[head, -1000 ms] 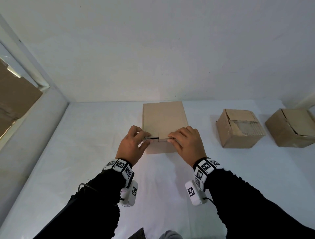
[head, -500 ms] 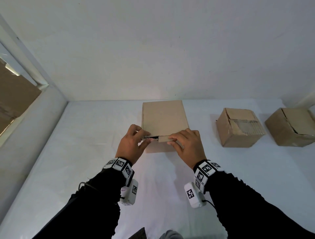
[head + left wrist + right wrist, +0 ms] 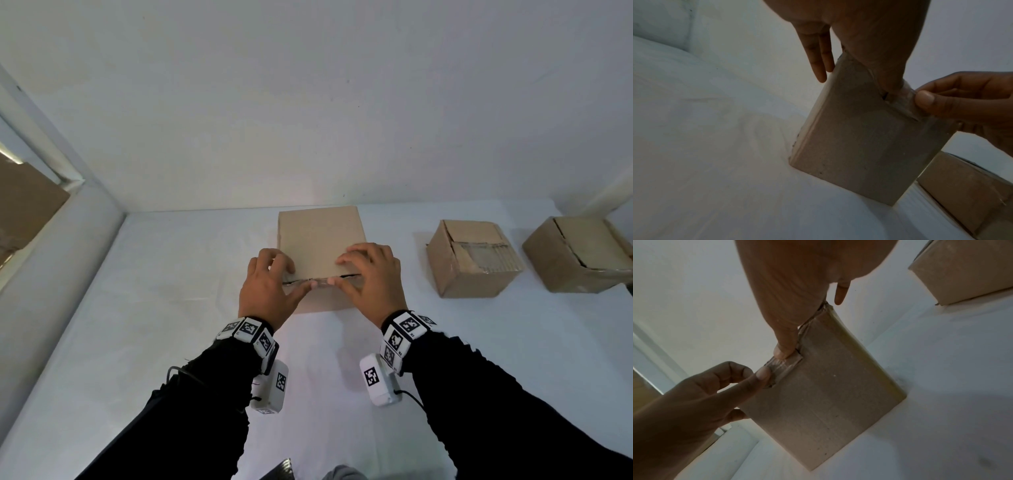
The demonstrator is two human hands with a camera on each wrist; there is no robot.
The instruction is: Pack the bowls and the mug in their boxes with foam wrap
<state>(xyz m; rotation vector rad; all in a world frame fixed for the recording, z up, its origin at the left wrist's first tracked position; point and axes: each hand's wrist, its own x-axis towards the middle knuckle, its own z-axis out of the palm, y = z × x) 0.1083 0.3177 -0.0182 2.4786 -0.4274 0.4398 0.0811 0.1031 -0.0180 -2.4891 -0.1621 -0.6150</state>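
Note:
A brown cardboard box [image 3: 320,236] lies flat on the white table, lid down with a thin dark slit along its front edge. My left hand [image 3: 291,274] grips the lid's front left edge, fingers on top and thumb on the front. My right hand [image 3: 342,270] holds the front right edge the same way, fingers spread on the lid. In the wrist views both thumbs press a small tab with clear tape [image 3: 902,104] [image 3: 784,368] against the box [image 3: 859,138] [image 3: 828,402]. No bowl, mug or foam wrap is in view.
Two more closed cardboard boxes stand to the right, one [image 3: 472,260] with torn tape on top, another [image 3: 579,253] near the table's right edge. A white wall runs behind and a raised ledge [image 3: 51,274] along the left. White cloth [image 3: 171,325] covers the table.
The dark gap under the lid's front edge has narrowed. My right fingers have spread further onto the lid, and both thumbs have come together at the middle of the front edge.

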